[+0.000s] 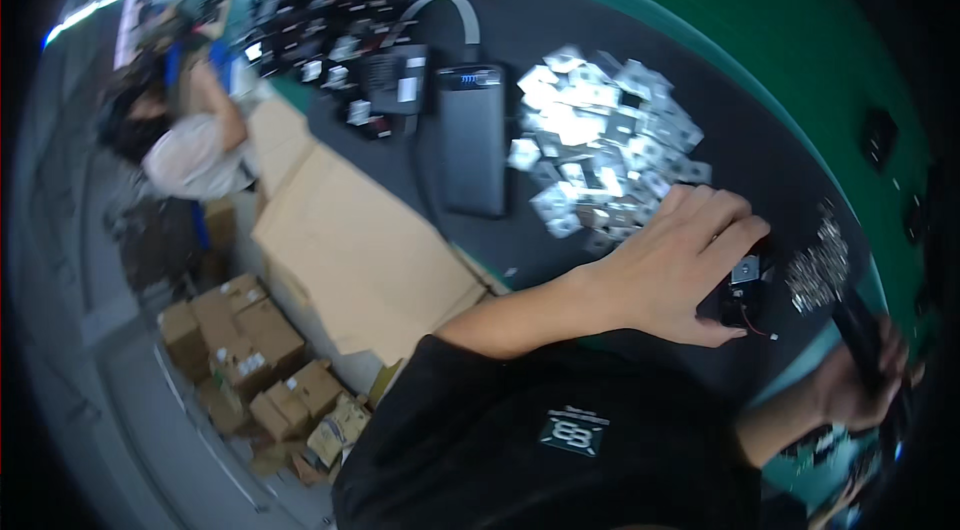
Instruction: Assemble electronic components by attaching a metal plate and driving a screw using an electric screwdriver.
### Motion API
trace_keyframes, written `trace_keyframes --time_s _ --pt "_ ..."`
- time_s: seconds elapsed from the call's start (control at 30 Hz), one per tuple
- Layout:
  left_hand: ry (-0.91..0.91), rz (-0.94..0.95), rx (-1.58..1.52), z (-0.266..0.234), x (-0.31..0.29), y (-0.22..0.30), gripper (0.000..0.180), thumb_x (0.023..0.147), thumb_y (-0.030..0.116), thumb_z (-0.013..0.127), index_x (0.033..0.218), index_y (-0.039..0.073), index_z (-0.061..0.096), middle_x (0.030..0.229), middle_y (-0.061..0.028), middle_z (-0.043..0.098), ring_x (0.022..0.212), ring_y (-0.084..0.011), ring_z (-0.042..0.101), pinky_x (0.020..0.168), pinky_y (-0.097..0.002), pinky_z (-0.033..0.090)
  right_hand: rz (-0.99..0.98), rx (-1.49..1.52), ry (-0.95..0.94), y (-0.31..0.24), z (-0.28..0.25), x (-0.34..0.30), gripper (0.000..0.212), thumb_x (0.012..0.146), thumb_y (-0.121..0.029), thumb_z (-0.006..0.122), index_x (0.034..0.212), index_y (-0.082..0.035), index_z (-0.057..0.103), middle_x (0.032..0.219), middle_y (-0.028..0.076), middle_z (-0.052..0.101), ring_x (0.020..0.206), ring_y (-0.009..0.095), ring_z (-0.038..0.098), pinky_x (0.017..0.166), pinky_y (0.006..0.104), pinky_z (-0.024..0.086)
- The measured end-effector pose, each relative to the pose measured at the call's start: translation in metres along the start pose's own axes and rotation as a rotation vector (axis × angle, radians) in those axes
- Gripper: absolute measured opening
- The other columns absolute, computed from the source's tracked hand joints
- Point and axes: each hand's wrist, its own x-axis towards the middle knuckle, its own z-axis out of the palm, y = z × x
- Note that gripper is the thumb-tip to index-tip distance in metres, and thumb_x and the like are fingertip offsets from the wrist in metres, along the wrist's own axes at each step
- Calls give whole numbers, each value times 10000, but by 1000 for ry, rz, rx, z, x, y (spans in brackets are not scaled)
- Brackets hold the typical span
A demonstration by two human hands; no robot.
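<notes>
My left hand (680, 270) arches over a small black part (738, 298) on the dark mat, thumb and fingers closed around its sides. A square silvery plate (745, 270) sits on that part, and a thin red wire with a small pale plug (773, 337) comes out of it. At the lower right, my right hand (865, 378) is wrapped round a long black rod-shaped tool (858, 330), slightly blurred. The tool's upper end is at the edge of a heap of small screws (818, 265). Its tip cannot be made out.
Beyond my left hand lies a pile of shiny metal plates (600, 130). A black power bank (473, 145) with a grey cable stands left of it, and many black parts (340, 10) are heaped behind. Cardboard (370, 240) lies along the left edge. A co-worker (185, 130) sits beyond; boxes (240, 330) are stacked below.
</notes>
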Motion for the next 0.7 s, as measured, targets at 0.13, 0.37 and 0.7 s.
trace_keyframes --time_s 0.13,0.37,0.7 --pt "114 -102 301 -87 -9 -17 777 579 306 803 1213 -17 492 1123 -164 502 1012 -321 520 893 -391 422 43 92 68 0 -8 -9 177 766 -75 617 905 -122 517 754 -5 411 787 134 427 849 321 285" --pt "425 -188 934 -254 -17 -57 659 643 274 791 1165 -24 522 1092 -189 552 1029 -335 544 887 -383 451 107 68 -23 19 15 -29 240 804 -64 593 971 -117 429 766 -9 390 761 112 414 833 317 304" --pt "65 -517 1408 -351 -30 -130 729 711 575 702 1258 114 563 1324 -130 506 1221 -334 460 975 -534 313 56 99 -138 16 7 -46 433 775 -156 643 1172 -156 470 819 -45 410 771 84 402 794 276 274"
